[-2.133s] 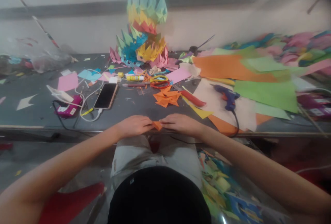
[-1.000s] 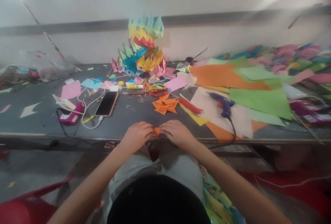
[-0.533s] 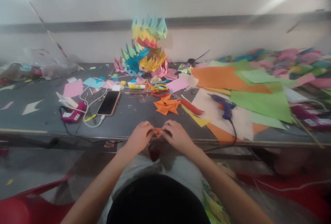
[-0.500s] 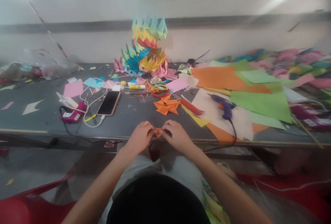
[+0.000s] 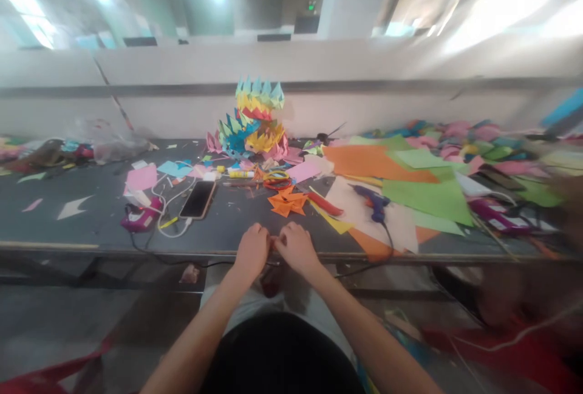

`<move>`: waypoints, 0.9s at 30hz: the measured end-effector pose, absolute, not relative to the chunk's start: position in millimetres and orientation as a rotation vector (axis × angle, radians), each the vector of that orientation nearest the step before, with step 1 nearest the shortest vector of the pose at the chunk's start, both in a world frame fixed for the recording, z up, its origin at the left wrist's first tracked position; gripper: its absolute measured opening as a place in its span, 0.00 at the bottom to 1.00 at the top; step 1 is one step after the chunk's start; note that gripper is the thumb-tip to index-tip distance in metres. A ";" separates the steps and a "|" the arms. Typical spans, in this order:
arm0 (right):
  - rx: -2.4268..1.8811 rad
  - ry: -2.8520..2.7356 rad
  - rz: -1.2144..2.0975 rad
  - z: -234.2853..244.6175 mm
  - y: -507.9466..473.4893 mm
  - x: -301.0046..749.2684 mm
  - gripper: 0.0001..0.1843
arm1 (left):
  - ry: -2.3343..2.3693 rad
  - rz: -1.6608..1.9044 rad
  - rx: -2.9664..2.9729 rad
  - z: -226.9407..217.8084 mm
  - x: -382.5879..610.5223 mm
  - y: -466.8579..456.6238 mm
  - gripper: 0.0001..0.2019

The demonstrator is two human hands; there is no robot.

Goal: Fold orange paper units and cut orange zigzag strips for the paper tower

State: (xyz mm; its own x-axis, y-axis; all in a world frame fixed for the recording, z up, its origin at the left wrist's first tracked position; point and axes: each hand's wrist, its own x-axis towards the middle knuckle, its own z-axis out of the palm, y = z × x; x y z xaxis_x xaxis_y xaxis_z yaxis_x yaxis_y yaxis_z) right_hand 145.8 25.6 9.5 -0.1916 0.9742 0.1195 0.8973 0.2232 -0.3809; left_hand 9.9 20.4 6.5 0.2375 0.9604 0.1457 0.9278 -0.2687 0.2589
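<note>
The left hand (image 5: 251, 251) and right hand (image 5: 296, 248) sit at the near edge of the desk (image 5: 82, 227), closer together than a moment ago, with fingertips meeting. Both are curled shut on the small orange paper piece (image 5: 272, 241). It showed plainly between them before; now only a sliver peeps out, so it seems to be pressed into a tighter fold. The view has tipped upward, so the hands look smaller. Beyond them, nothing has shifted: the pile of folded orange pieces (image 5: 288, 202), the phone (image 5: 198, 199), the glue gun (image 5: 372, 203). Farther back stands the stacked paper tower (image 5: 253, 121).
</note>
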 end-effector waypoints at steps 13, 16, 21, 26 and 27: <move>-1.735 -1.921 0.579 3.0 41.7 156.7 0.09 | 1.980 0.579 2.120 3.1 11.7 20.1 0.09; -1.722 -1.901 0.553 1.1 43.2 156.9 0.07 | 1.975 0.617 2.059 0.6 12.7 25.6 0.10; -1.742 -1.865 0.459 1.8 44.2 152.0 0.01 | 2.024 0.616 2.068 -2.1 14.7 43.0 0.10; -1.610 -1.808 0.269 -6.1 48.3 154.7 0.08 | 2.150 0.652 2.095 -5.9 18.8 63.5 0.16; -1.584 -1.759 0.233 -7.3 51.0 156.7 0.09 | 2.162 0.673 2.105 -5.8 20.3 67.4 0.18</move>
